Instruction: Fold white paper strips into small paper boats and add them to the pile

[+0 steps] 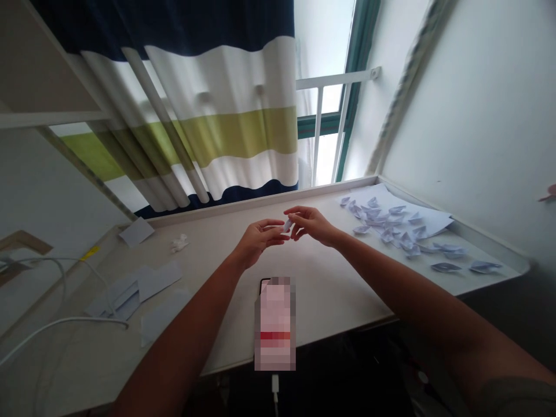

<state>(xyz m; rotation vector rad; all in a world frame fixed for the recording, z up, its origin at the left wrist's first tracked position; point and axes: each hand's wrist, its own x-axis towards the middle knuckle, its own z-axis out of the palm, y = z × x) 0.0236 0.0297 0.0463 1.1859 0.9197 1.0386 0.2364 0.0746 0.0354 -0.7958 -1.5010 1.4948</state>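
Note:
Between my two hands, above the middle of the white table [330,295], is a small folded white paper [286,226]. My left hand [259,238] has its fingers on the paper's left side. From the right, my right hand [310,223] pinches the upper part between thumb and fingers. The paper's exact folded shape is too small to make out. Below my hands, near the table's front edge, a phone [275,324] has its screen blurred out.
Several folded paper boats [377,217] lie at the right, some on white sheets [428,220]. Loose paper sheets [160,281], a crumpled paper [179,243] and white cables [65,321] are at the left. A striped curtain [243,127] hangs behind the table's raised back edge.

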